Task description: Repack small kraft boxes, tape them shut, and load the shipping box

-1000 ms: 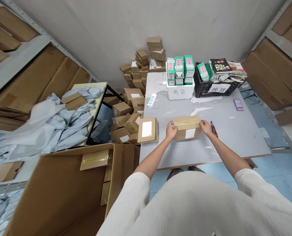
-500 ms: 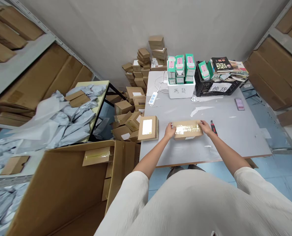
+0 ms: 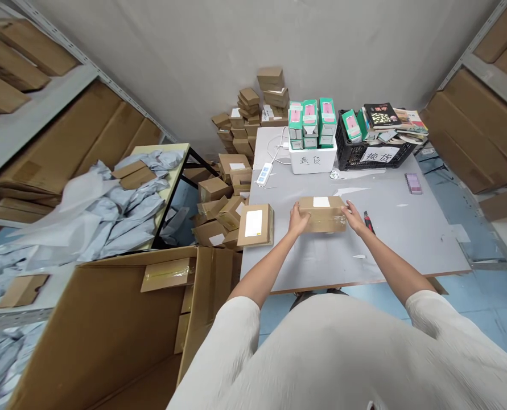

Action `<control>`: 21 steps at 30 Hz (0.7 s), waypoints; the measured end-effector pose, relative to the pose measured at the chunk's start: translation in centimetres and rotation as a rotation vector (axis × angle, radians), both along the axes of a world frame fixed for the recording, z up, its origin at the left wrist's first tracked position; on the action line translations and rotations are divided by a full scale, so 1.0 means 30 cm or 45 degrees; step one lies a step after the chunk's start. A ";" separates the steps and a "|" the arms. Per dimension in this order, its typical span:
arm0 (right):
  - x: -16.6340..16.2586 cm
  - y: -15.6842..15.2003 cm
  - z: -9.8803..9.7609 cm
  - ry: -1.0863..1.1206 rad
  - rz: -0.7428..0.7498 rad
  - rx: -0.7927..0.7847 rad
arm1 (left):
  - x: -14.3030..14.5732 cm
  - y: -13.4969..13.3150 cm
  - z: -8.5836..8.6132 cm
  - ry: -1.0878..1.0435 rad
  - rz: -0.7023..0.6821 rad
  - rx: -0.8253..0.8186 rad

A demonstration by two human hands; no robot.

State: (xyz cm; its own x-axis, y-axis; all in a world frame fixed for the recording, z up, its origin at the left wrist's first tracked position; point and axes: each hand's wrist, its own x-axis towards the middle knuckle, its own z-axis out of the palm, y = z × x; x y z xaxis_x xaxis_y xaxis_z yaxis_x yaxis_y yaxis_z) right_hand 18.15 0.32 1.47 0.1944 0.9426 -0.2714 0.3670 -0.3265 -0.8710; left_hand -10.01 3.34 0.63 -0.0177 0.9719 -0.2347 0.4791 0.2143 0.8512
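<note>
Between my two hands is a brown cardboard box (image 3: 328,219) with a white label on its upper face and shiny tape along its lower side. My left hand (image 3: 298,220) grips its left end, thumb on the near side. At the right end, my right hand (image 3: 353,217) holds it with the fingers on the edge. A red and black utility knife (image 3: 369,222) lies on the table just right of my right hand. To the left, a flat carton (image 3: 256,224) with a white label rests at the table's edge.
The grey table (image 3: 415,239) bears a white bin (image 3: 313,160) of green boxes, a black crate (image 3: 376,154) of books and a power strip (image 3: 264,174). A large open carton (image 3: 108,319) stands at lower left. Cartons (image 3: 214,210) pile beside the table.
The box has been turned over in my hands: its taped face was uppermost, and now the labelled face shows. Both hands still hold its ends.
</note>
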 end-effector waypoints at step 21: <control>0.023 -0.103 -0.106 -0.214 0.047 -0.183 | -0.052 -0.070 -0.131 0.184 -0.102 -0.294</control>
